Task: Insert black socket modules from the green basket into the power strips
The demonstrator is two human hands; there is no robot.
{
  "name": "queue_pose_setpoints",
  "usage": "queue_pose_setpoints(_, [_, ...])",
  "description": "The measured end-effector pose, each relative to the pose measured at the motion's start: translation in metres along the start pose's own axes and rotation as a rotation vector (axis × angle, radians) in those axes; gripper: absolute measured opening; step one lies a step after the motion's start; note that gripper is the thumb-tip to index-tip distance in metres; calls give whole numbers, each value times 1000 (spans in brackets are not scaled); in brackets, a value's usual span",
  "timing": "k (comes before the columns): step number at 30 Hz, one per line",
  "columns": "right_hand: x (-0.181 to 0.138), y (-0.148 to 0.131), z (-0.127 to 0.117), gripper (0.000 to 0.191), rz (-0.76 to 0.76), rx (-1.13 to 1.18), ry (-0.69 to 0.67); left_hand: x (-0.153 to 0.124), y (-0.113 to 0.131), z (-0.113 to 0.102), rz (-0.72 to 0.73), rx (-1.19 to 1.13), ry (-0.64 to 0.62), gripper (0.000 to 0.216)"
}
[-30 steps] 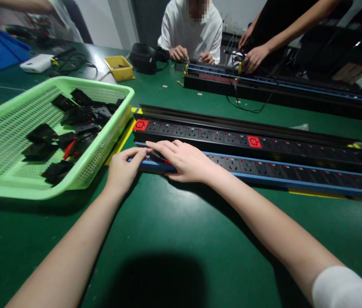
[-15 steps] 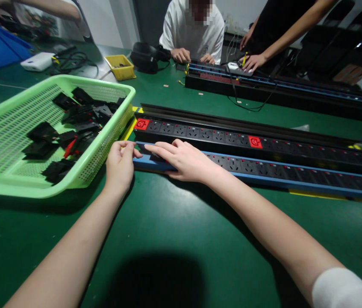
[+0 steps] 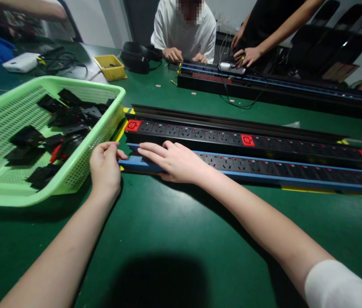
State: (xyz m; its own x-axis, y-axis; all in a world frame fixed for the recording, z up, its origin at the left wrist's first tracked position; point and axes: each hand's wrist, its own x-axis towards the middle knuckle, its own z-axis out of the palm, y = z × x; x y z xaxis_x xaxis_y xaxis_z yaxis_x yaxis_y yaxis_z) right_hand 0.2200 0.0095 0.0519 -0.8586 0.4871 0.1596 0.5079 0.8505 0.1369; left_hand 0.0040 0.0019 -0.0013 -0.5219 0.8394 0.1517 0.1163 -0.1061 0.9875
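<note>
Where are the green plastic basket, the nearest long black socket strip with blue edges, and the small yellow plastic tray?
Green plastic basket (image 3: 105, 128), head view: its right wall.
Nearest long black socket strip with blue edges (image 3: 254, 165), head view: its socket face.
Small yellow plastic tray (image 3: 116, 74), head view: its near wall.

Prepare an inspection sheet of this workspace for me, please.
Surface: green table, yellow tape.
Job's things: blue-edged socket strip in front of black socket strip; green basket holding black parts.
Clutter: yellow bin, white box.
Hands: left hand at the blue-edged socket strip's left end, grip unclear; right hand lies over it.
Cables: black cable draped over far strip; dark cables beside the white box.
Surroundings: co-worker in white, co-worker in black, dark chairs.
</note>
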Motion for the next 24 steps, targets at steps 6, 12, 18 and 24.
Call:
queue_pose_setpoints(6, [0,0,0,72,-24,-26,-25,0,0,1,-6,-32,12,8])
queue_pose_setpoints(12, [1,0,-1,66,-15,-5,-21,1,-1,0,-5,-4,-2,9])
queue_pose_setpoints(18, [2,0,-1,54,-19,4,-2,0,-1,0,8,-10,-16,8])
queue_pose_setpoints(24, [3,-1,-2,42,20,13,-2,-3,0,1,39,51,-28,10])
